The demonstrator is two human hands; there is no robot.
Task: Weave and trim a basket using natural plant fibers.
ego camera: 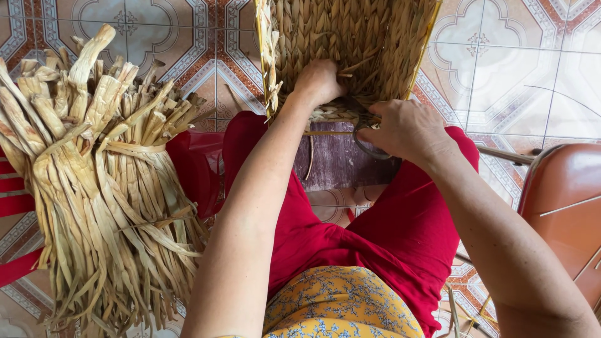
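surroundings: we see a big bundle of dried flat reeds (pixel 94 181) on our left, standing on the tiled floor (pixel 513 69), stalk ends up, tied around the middle with a reed strip.
left edge: red strips (pixel 15 188) show behind the bundle, cut by the frame; we can't tell what they belong to.
right edge: brown-orange chair seat (pixel 566 200), partly out of frame, a thin stick lying across it.
floor bits: loose reed scraps near the bottom right corner.
in the way: our forearms cross the red trousers (pixel 400 231); the left hand covers part of the lower weave, the right hand covers the rim corner.
hidden: a thin dark curved piece (pixel 369 149) sits under the right hand; too little shows to tell what it is. Top of the basket is cut off by the frame.
hard to make out: a purple-brown board (pixel 341 159) lies below the basket rim between the knees; its full extent is covered by legs.
woven basket (pixel 350 37): top centre, on the floor in front of our knees, pale straw braid in vertical rows, yellow frame edge on the right side, loose strand ends sticking out at the left edge.
left hand (pixel 319 81): fist pressed on the lower weave, fingers curled in, clamped on strands there.
right hand (pixel 407 128): close beside the left but apart, at the rim; fingers curled down around the rim and the dark piece.
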